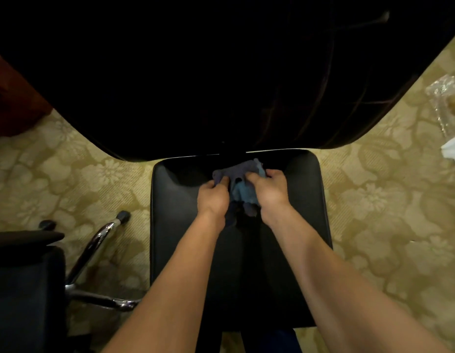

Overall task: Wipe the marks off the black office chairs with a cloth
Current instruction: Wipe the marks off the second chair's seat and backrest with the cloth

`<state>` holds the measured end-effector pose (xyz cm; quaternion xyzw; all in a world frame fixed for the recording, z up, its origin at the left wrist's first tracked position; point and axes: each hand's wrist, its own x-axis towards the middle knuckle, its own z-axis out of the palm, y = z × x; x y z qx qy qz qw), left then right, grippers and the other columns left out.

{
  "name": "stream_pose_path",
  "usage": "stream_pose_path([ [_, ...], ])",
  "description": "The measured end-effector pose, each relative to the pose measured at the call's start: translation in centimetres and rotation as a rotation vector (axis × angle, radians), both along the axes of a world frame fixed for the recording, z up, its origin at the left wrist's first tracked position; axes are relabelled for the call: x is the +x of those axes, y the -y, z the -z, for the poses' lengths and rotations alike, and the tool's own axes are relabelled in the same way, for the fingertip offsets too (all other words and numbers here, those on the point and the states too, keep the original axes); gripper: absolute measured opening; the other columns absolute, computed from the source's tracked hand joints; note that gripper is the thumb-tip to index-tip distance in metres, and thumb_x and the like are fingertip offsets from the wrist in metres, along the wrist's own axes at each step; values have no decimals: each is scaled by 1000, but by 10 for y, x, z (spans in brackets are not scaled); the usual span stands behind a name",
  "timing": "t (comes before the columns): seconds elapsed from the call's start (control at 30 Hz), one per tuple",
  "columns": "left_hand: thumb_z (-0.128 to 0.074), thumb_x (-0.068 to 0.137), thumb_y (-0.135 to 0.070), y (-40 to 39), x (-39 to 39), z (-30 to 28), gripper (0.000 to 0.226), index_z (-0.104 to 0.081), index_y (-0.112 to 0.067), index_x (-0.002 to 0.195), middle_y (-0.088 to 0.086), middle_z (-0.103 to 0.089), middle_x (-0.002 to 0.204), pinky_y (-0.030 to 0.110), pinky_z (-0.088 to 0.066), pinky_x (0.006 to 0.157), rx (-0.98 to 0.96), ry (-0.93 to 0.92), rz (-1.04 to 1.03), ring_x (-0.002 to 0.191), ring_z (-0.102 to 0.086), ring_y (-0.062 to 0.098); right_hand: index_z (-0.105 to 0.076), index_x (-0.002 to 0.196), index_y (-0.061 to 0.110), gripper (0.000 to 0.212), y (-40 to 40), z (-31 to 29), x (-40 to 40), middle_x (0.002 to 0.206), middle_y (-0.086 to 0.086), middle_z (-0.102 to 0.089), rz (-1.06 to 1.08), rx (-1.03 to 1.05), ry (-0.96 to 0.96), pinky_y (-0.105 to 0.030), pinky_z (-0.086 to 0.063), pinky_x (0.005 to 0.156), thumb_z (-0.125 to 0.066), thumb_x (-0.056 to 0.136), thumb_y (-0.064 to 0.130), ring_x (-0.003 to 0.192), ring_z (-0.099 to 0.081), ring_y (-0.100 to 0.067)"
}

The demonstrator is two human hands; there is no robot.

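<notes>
A black office chair stands straight below me, its padded seat filling the middle and its wide dark backrest rising across the top of the view. A crumpled blue-grey cloth lies on the far part of the seat. My left hand grips the cloth's left side and my right hand grips its right side. Both hands hold the cloth bunched between them, just above the seat surface. No marks show on the dim leather.
A second black chair with a chrome wheeled base stands at the lower left. Patterned yellow carpet surrounds the seat. A clear plastic wrapper and white paper lie at the right edge. Dark red furniture sits at the far left.
</notes>
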<state>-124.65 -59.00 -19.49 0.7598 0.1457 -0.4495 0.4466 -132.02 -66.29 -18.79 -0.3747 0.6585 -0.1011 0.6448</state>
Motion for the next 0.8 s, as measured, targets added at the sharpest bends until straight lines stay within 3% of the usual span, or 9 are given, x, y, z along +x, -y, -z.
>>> stream_pose_path([
  [0.1,-54,101,-16,21,4,2,27,-59,-1,123,19,-67,110,39,-57,81,-71,-58,-106,96,-67,29,-62,116,0,29,12,6,12,98,-16,-68,214,282,128,-33,-56,66,-68,91,13,87,-68,-28],
  [0.17,-53,100,-10,34,9,0,26,-59,0,123,19,-68,108,37,-57,79,-116,-94,-172,97,-68,30,-64,108,-3,21,20,2,20,88,-15,-67,251,308,185,-32,-56,63,-67,91,10,75,-66,-24],
  [0.23,-52,96,0,44,15,-6,21,-62,6,113,17,-66,90,35,-57,70,-152,-107,-217,80,-66,28,-64,110,-6,23,32,-5,29,90,-15,-66,245,292,196,-31,-55,64,-65,91,7,77,-65,-24],
  [0.33,-48,92,6,49,19,-17,14,-60,0,96,13,-58,74,32,-52,59,-163,-90,-293,64,-58,24,-62,117,-8,30,38,-16,34,94,-18,-67,230,297,178,-32,-56,62,-63,90,6,79,-66,-26],
  [0.47,-51,92,1,44,16,-37,15,-59,-6,82,11,-56,72,36,-49,63,-202,47,-303,71,-55,26,-61,115,-4,25,26,-41,29,84,-14,-66,259,211,295,-30,-58,62,-60,92,1,72,-67,-23],
  [0.6,-54,99,-6,41,14,-62,28,-61,-10,71,10,-63,73,33,-53,68,-396,282,-286,73,-60,22,-63,101,5,9,14,-68,32,87,-11,-67,281,9,516,-29,-58,71,-57,95,3,79,-68,-19],
  [0.7,-56,100,-11,38,11,-57,33,-59,-14,68,5,-60,71,28,-52,67,-391,401,-213,71,-57,16,-65,97,11,4,11,-62,34,95,-10,-70,212,-127,486,-36,-58,85,-63,94,11,89,-69,-20],
  [0.8,-58,98,-16,34,9,-29,29,-65,-15,70,11,-66,79,44,-57,82,-295,336,-178,77,-61,21,-65,95,18,5,10,-34,33,99,-9,-71,178,-111,351,-42,-58,88,-64,93,13,92,-70,-21],
])
